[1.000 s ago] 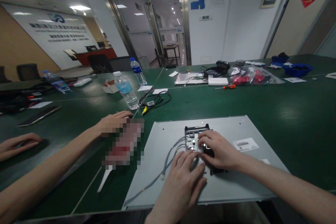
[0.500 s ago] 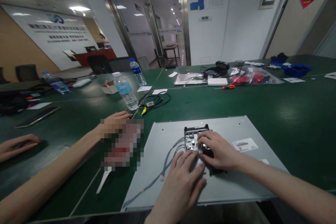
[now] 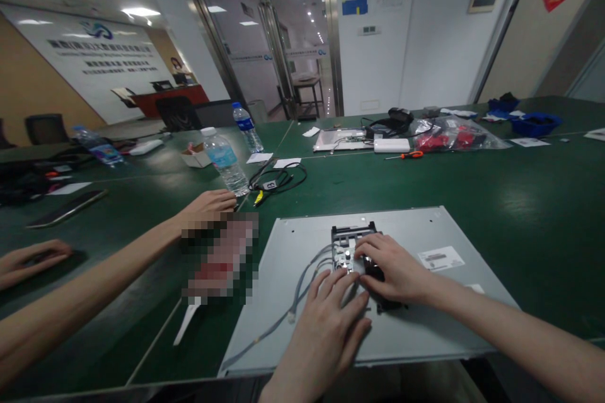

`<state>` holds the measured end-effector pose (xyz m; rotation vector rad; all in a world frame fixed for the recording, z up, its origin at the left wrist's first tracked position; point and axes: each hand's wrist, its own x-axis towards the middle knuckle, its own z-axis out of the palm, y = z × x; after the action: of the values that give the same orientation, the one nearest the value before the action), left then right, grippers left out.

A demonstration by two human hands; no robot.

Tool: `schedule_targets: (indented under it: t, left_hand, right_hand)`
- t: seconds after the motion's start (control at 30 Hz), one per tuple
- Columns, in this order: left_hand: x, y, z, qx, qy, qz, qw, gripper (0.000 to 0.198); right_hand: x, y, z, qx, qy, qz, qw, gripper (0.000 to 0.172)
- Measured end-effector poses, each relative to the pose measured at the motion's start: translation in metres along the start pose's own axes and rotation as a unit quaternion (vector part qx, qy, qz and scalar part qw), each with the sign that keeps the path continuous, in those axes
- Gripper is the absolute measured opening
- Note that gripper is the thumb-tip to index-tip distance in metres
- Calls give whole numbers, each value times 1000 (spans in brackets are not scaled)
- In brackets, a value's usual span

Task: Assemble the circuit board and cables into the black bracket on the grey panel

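Note:
A large pale grey metal panel (image 3: pixel 401 340) lies flat at the table's near edge. On it sits a black-framed mechanism (image 3: pixel 352 230) with metal parts and grey cables (image 3: pixel 278 324) running off to the left. My right hand (image 3: pixel 397 271) curls over the mechanism's right side, its thumb and fingers on a black part. With fingers apart, my left hand (image 3: pixel 333 321) rests its fingertips on the mechanism's near left side. Both hands cover the middle of the mechanism, so what lies under the fingertips is hidden.
At left, a co-worker's hand (image 3: pixel 208 208) lies by a blurred-out reddish item (image 3: pixel 222 258); another hand (image 3: pixel 40 261) rests farther left. Beyond stand water bottles (image 3: pixel 224 160) and a coiled black cable (image 3: pixel 283 179). A screwdriver (image 3: pixel 411 155) and a bag of red parts (image 3: pixel 454 133) lie farther back.
The camera view has shifted very slightly. Both of my hands keep nearly the same place on the mechanism, and the panel has not moved.

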<state>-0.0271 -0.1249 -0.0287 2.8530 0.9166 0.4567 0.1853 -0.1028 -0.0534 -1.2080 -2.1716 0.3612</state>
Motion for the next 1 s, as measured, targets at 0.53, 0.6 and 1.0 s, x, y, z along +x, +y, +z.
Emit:
schedule_targets:
  t: [0.53,0.6,1.0]
  left_hand:
    - [1,-1,1,-6,-10,14,1000,27]
    - [1,-1,1,-12,-15,12,1000,27]
    - [2,-1,1,-12,-21,8,1000,29]
  right_hand:
    - [-2,0,-10,4,-19,-25,1000,30]
    - [-2,0,-9,2,-19,-24,1000,26]
    - [0,1,1,25,15,-18,999,15]
